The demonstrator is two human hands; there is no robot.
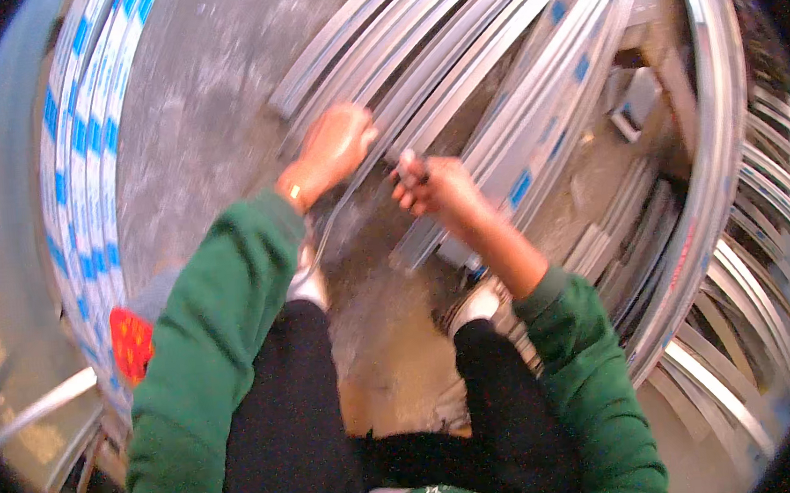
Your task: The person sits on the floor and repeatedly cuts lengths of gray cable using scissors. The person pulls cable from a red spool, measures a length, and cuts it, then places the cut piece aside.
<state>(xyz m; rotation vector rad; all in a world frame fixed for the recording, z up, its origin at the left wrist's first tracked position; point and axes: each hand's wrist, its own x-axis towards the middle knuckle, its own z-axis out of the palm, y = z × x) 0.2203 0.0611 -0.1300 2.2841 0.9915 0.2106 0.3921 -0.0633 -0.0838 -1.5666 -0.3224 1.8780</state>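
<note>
Silvery metal profiles [454, 63] lie side by side on the floor [203, 94]. Your left hand [334, 144] has its fingers curled in; can't tell if they grip anything. Your right hand [451, 190] seems to pinch a small dark piece [420, 175], too blurred to name, near the profiles' close ends. Looks like small-part handling there; next move probably calls for steadying both hands.
</note>
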